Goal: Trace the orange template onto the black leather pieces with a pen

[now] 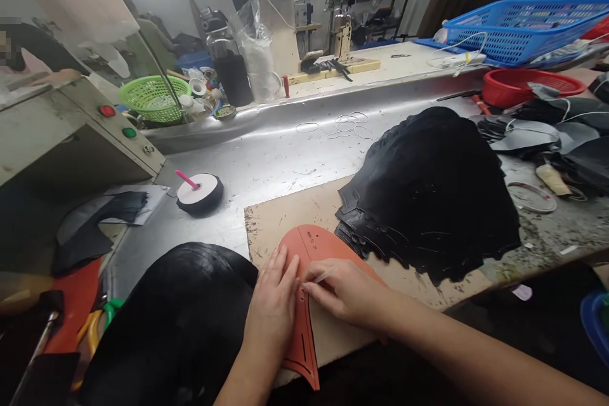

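An orange pattern template (304, 247) with printed marks, slots and small holes lies on a tan board (266, 219) in front of me. My left hand (273, 298) rests flat on it, fingers stretched out. My right hand (340, 288) pinches a thin, pale pen-like stick (325, 276), its tip down by the template's holes; the fingers hide most of it. Dark edges of a black piece show along the template's lower side. To the right lies a fanned stack of black leather pieces (432, 184). Another black pile (181, 323) sits left of my left hand.
A tape roll (200, 193) with a pink stick in it stands on the metal bench (266, 165). Farther back are a green basket (155, 98), a sewing machine (345, 13), a blue crate (518, 28) and a red basket (509, 85). A control box with buttons (107, 111) stands left.
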Demonstrator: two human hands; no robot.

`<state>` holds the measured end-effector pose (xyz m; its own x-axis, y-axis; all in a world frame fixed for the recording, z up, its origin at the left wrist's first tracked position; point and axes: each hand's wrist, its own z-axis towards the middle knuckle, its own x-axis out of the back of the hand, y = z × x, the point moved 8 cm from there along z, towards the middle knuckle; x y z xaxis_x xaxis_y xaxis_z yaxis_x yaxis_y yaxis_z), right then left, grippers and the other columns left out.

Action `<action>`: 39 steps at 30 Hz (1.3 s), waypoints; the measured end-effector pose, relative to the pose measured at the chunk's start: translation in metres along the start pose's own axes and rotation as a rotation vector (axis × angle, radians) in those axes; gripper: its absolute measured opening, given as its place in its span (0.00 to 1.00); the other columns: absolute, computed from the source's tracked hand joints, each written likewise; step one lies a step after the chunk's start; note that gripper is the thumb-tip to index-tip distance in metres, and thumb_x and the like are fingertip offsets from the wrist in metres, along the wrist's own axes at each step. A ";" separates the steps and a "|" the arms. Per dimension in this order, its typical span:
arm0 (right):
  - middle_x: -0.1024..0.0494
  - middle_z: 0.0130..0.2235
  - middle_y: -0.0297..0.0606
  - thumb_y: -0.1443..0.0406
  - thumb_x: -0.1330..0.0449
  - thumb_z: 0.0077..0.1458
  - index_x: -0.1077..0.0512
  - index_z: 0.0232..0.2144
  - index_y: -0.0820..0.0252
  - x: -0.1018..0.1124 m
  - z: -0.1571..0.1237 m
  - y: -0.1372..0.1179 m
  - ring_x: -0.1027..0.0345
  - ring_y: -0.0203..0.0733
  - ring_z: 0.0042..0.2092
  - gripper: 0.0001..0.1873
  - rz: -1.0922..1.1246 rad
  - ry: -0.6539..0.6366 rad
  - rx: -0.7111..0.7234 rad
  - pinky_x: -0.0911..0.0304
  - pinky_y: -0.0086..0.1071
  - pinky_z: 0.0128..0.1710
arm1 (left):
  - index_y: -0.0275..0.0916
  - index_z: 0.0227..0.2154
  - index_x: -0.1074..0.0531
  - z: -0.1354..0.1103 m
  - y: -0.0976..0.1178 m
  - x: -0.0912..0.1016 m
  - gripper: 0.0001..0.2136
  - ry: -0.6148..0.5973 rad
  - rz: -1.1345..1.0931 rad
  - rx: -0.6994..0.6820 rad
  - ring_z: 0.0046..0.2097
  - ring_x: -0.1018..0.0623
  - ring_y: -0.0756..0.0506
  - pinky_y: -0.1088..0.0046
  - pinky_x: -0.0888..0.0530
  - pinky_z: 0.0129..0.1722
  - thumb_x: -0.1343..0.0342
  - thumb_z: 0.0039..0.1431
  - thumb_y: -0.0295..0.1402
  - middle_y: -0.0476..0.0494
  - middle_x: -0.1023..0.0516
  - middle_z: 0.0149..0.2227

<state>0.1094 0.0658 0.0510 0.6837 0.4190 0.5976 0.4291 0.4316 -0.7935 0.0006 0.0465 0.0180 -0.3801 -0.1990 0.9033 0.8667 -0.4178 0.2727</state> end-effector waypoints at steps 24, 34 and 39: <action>0.22 0.34 0.35 0.64 0.51 0.60 0.27 0.30 0.60 0.053 -0.035 0.035 0.29 0.35 0.34 0.14 -0.023 0.051 -0.177 0.39 0.25 0.34 | 0.39 0.52 0.32 0.007 0.005 0.005 0.17 0.022 0.108 -0.045 0.59 0.32 0.40 0.59 0.30 0.55 0.55 0.62 0.32 0.37 0.32 0.58; 0.22 0.33 0.38 0.62 0.50 0.60 0.26 0.33 0.59 0.049 -0.036 0.038 0.28 0.40 0.36 0.14 -0.191 0.039 -0.182 0.39 0.28 0.36 | 0.38 0.52 0.32 0.008 0.004 0.004 0.17 -0.008 0.123 -0.037 0.59 0.33 0.40 0.59 0.31 0.55 0.55 0.62 0.32 0.37 0.33 0.58; 0.22 0.33 0.36 0.63 0.50 0.60 0.26 0.31 0.59 0.051 -0.033 0.041 0.28 0.37 0.34 0.13 -0.142 0.056 -0.196 0.39 0.26 0.35 | 0.37 0.52 0.32 0.008 0.006 0.005 0.17 0.016 0.149 -0.061 0.58 0.32 0.41 0.60 0.30 0.54 0.55 0.62 0.32 0.37 0.32 0.57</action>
<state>0.1809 0.0787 0.0448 0.6373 0.3181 0.7019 0.6260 0.3176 -0.7122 0.0064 0.0501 0.0272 -0.2544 -0.2766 0.9267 0.8929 -0.4352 0.1152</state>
